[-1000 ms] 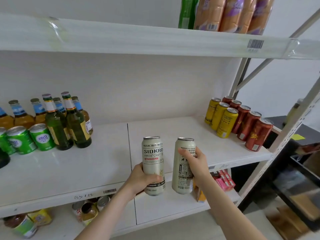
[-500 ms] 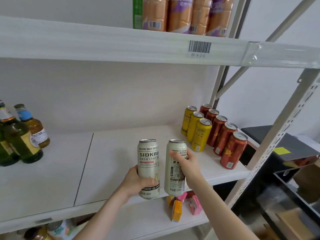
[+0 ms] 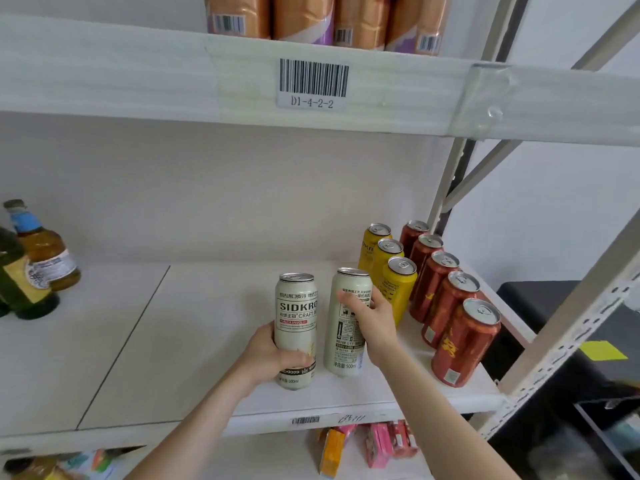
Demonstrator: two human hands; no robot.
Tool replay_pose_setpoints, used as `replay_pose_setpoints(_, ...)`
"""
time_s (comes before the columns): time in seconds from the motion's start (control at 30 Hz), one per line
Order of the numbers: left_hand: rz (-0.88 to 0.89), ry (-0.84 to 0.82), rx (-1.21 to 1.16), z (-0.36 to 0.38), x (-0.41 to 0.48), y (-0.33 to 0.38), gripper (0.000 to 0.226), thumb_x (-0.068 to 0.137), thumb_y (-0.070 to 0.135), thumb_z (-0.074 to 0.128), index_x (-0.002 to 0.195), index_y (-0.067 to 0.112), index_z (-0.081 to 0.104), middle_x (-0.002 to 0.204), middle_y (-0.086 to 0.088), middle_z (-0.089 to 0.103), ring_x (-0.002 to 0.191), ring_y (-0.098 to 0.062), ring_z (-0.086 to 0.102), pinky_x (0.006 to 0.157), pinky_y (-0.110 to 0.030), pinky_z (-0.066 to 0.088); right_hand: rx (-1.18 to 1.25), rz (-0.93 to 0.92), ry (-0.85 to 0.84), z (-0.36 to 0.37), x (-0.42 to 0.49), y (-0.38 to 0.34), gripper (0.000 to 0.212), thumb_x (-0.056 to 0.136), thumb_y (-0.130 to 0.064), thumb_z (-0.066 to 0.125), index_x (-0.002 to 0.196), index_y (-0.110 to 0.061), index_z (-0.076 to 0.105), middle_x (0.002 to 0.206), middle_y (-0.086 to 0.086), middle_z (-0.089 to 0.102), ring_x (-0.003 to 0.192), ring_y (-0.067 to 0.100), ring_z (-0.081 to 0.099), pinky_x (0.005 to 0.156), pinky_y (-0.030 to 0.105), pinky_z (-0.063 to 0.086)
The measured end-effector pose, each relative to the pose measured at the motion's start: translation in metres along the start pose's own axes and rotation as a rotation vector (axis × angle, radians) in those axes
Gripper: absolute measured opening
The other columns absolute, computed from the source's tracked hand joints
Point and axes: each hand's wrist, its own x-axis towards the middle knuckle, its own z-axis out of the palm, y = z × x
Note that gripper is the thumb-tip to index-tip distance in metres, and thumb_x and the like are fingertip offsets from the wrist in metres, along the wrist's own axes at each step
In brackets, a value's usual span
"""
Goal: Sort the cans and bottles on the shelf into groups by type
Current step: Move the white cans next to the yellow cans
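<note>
left hand: the left hand (image 3: 266, 355) was curled round the lower half of a cream can (image 3: 296, 306).
right hand: the right hand (image 3: 375, 323) was wrapped round the middle of a second cream can (image 3: 344, 344).
where: both cans were side by side, over the shelf (image 3: 173, 341) front; whether their bases touched it i could not tell.
done: yellow cans (image 3: 398, 285) and red cans (image 3: 446, 299) stood in rows just right of the right hand; bottles (image 3: 41, 258) stood well left of the left hand.
left: the cream pair probably needed its own spot.
axis: both cans were upright, tops up.
</note>
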Motion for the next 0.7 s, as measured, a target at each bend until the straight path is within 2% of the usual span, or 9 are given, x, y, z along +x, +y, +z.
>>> replay_pose_setpoints(0.13,-0.002,0.030,0.030,-0.007,0.034,0.001,0.070,0.039,0.032,0.086,0.105,0.024,0.068,0.096,0.008,0.076,0.089,-0.010,0.072,0.079,-0.030,0.055,0.016,0.001,-0.005,0.003,0.036,0.006,0.026,0.075,-0.027,0.080,0.097,-0.022,0.068,0.086,0.000,0.075,0.079,0.014,0.073,0.065,0.029,0.055)
replay_pose_setpoints(0.27,0.012,0.039,0.046,-0.015,0.067,0.003,0.062,0.041,0.028,0.088,0.100,0.026,0.066,0.091,0.012,0.076,0.083,-0.006,0.072,0.067,-0.021,0.053,0.029,-0.018,0.001,0.010,0.073,0.009,0.027,0.075,-0.026,0.081,0.098,-0.023,0.067,0.090,0.002,0.074,0.082,0.016,0.072,0.067,0.030,0.057)
replay_pose_setpoints(0.37,0.021,0.067,0.062,-0.019,0.088,0.002,0.066,0.039,0.032,0.088,0.101,0.027,0.066,0.093,0.012,0.076,0.084,-0.006,0.072,0.069,-0.023,0.054,0.024,-0.032,0.013,0.015,0.098,0.011,0.031,0.072,-0.029,0.082,0.099,-0.026,0.067,0.090,-0.001,0.074,0.082,0.013,0.072,0.067,0.029,0.057)
replay_pose_setpoints(0.5,0.035,0.099,0.074,-0.019,0.115,0.000,0.065,0.041,0.030,0.089,0.102,0.028,0.065,0.093,0.013,0.076,0.084,-0.006,0.072,0.068,-0.023,0.055,0.012,-0.040,0.023,0.020,0.130,0.014,0.036,0.069,-0.033,0.083,0.101,-0.031,0.067,0.092,-0.004,0.075,0.085,0.013,0.072,0.075,0.036,0.058)
replay_pose_setpoints(0.7,0.035,0.184,0.073,-0.015,0.144,-0.008,0.066,0.037,0.031,0.089,0.099,0.028,0.064,0.091,0.014,0.075,0.081,-0.004,0.072,0.065,-0.022,0.055,-0.012,-0.063,0.063,0.027,0.161,0.021,0.035,0.066,-0.036,0.084,0.096,-0.037,0.065,0.090,-0.008,0.073,0.087,0.014,0.071,0.075,0.037,0.058)
